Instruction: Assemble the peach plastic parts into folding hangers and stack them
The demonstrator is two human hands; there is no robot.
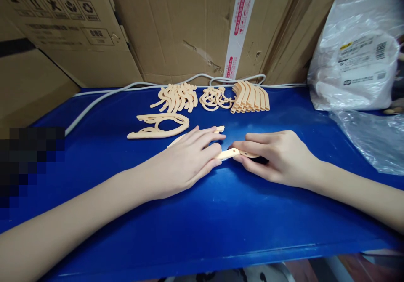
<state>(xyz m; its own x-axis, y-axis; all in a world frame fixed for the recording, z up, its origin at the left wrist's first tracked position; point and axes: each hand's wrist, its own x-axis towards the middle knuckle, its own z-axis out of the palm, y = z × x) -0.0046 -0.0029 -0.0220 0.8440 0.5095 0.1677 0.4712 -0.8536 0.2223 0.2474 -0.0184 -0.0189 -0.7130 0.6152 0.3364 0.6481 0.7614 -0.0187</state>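
Observation:
My left hand (186, 164) is closed on a beige plastic hanger arm (228, 153), whose end with a small round hole sticks out past the fingertips. Pinched in my right hand (280, 155) is a second beige hanger piece (248, 153); its end meets the first one between the hands. Whether the two are joined, I cannot tell. Beneath my left fingers another beige piece (220, 129) pokes out, mostly hidden by the hand. Beyond that hand lies a folded beige hanger (154, 135) with its arms side by side.
At the back of the blue table (202, 227) are a pile of curved hooks (176, 97), smaller curved pieces (216, 99) and stacked hanger arms (251, 97). A white cable (135, 85) runs along cardboard boxes (189, 29). Right stands a clear plastic bag (353, 59).

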